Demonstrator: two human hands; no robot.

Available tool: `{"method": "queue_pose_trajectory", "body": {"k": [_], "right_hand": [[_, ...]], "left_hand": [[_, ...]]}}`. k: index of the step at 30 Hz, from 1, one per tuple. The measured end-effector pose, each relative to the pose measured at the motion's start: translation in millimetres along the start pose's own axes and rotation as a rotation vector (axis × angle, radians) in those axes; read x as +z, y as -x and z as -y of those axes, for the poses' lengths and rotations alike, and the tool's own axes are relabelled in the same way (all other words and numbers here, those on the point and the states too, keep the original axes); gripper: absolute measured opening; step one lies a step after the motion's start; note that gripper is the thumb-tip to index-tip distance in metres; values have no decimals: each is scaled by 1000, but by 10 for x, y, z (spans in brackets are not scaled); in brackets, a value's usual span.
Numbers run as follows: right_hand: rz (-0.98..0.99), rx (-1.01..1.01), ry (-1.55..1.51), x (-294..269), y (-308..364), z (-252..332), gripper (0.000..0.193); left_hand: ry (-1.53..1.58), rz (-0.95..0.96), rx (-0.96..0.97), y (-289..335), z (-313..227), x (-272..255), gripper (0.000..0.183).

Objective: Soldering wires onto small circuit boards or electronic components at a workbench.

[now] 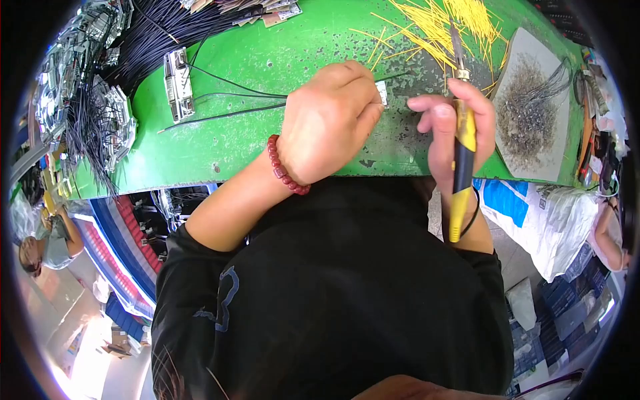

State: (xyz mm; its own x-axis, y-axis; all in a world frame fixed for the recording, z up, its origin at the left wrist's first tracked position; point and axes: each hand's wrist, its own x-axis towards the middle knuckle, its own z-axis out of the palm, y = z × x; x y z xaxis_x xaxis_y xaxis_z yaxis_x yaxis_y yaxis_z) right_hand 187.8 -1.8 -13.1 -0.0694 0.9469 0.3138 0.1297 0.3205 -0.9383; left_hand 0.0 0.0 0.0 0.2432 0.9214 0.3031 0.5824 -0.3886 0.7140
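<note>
Bench: I look down on a green worktop point(253, 143), scuffed dark near its front edge.
Small part: a little pale piece point(382, 92) with a black wire point(233, 85) trailing left, pinched at my left hand's fingertips just above the worktop.
Left hand point(328, 123): curled closed on that piece, red bead bracelet point(285, 167) at the wrist.
Right hand point(452, 123): wrapped around a yellow-handled soldering iron point(461, 143), tip pointing up and away.
Beyond: yellow wires point(440, 23) heaped behind the tip; a grey tray point(533, 107) to the right; a black wire bundle point(160, 27) far left.
</note>
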Motion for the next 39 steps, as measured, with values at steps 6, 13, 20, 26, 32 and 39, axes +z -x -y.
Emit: {"method": "queue_pose_trajectory", "body": {"k": [6, 13, 20, 26, 32, 39], "right_hand": [[38, 228, 50, -515, 165, 164, 80], [-525, 53, 63, -1159, 317, 3, 26], [-577, 102, 157, -1577, 299, -97, 16], [-612, 9, 139, -1634, 324, -217, 15], [-591, 24, 171, -1568, 305, -191, 15], [-647, -3, 163, -1542, 299, -202, 11]], "left_hand": [[-122, 40, 140, -66, 26, 101, 12], [-80, 51, 67, -37, 85, 72, 11], [-32, 55, 19, -63, 33, 75, 9], [-37, 88, -50, -69, 3, 96, 8], [-40, 89, -58, -78, -9, 83, 9], [-52, 91, -67, -66, 15, 54, 9]]}}
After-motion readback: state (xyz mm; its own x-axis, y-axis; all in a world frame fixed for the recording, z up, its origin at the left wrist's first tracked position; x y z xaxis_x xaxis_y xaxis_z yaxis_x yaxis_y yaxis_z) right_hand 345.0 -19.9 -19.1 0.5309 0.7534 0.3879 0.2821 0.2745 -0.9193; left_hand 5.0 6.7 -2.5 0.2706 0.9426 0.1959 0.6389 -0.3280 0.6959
